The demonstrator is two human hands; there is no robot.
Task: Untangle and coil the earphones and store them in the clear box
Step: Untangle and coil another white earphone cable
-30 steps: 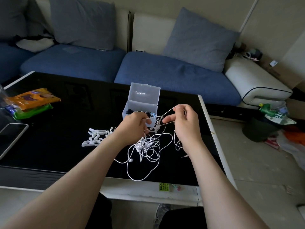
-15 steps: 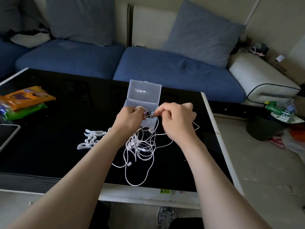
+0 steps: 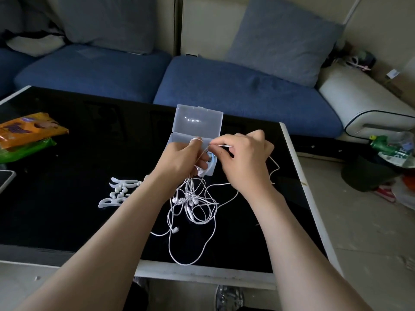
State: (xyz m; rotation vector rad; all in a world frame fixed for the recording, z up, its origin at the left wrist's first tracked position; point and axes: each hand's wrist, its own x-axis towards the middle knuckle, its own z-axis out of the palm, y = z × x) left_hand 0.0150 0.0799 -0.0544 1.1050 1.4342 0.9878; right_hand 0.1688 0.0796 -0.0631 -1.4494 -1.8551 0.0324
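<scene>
head view: left hand (image 3: 182, 158) grips the earphones (image 3: 193, 203); right hand (image 3: 244, 158) pinches one strand; tangle hangs toward lower centre; clear box (image 3: 197, 122) just above the left hand.

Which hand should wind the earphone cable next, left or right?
Probably the right. The right hand pinches a strand of the earphones, while the left hand has cable looped over a finger and grips the bundle, acting as the spool in front of the clear box.
</scene>
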